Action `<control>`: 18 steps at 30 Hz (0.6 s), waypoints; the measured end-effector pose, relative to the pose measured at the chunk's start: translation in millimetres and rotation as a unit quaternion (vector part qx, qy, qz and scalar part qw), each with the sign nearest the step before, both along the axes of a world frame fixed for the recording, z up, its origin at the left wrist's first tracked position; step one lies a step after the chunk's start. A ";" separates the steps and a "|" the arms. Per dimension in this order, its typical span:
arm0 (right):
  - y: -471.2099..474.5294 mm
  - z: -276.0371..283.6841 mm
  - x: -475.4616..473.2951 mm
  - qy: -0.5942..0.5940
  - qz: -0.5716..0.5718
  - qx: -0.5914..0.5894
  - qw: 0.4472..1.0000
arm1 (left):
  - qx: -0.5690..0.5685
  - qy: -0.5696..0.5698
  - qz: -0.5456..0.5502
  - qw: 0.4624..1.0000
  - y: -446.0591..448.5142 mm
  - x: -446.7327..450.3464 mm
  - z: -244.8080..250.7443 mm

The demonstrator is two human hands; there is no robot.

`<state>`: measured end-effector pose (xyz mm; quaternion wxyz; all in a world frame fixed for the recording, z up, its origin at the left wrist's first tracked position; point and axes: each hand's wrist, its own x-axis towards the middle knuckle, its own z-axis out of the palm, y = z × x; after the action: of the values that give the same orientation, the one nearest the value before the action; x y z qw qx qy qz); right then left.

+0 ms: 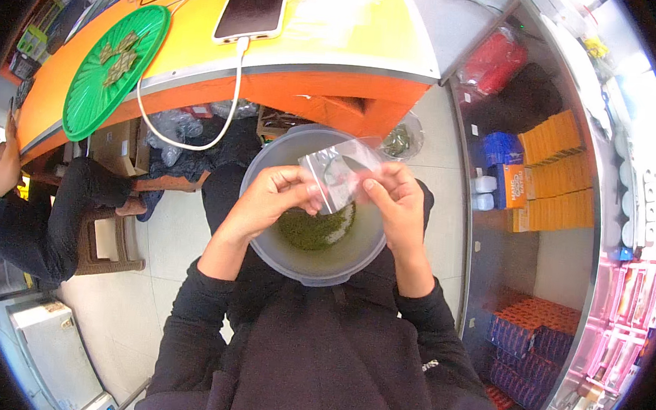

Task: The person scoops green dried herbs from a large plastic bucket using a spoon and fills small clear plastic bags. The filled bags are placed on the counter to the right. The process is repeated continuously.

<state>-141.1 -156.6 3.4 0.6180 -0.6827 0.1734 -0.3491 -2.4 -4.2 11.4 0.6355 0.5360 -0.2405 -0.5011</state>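
A small clear zip-lock plastic bag [335,178] is held up between my two hands, above a round translucent plastic tub [352,263]. My left hand [275,196] pinches the bag's edge near its white seal strip. At the other side, my right hand [393,200] grips the bag between thumb and fingers, slightly blurred. Down in the tub lies a heap of fine green crumbled material [309,229]. The tub rests on or between my legs. Whether the bag contains anything, I cannot tell.
On the orange-edged table [337,50] ahead are a green plastic tray [87,91] holding dried leaf-like pieces and a smartphone [252,8] with a white cable [191,145] looping over the edge. A person [29,209] sits at left. Shelves with boxes [558,174] stand at right.
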 end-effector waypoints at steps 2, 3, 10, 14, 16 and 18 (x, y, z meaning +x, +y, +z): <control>6.9 -6.1 3.5 0.048 -0.133 -0.256 0.956 | 0.009 -0.003 0.061 0.998 5.5 -4.6 -11.3; 11.1 -7.9 5.0 0.032 -0.073 -0.261 0.962 | 0.030 -0.003 0.087 0.996 6.8 -7.0 -15.1; 45.4 -10.9 11.7 0.105 0.056 -0.201 0.972 | -0.019 -0.014 0.120 0.993 13.8 -17.2 -34.4; 48.0 -14.6 12.9 0.149 0.138 -0.083 0.976 | 0.000 -0.046 0.087 0.995 19.6 -11.5 -37.6; 46.2 -18.0 13.8 0.127 0.178 0.026 0.975 | 0.017 -0.045 0.072 0.996 21.3 -9.3 -35.0; 44.0 -21.9 16.6 0.194 0.152 -0.037 0.969 | 0.037 -0.149 0.067 0.986 20.4 -12.8 -32.0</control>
<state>-124.5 -112.5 -18.4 0.5932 -0.7778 0.1709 -0.1182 -15.2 16.2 -20.6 0.6042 0.6428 -0.2771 -0.3808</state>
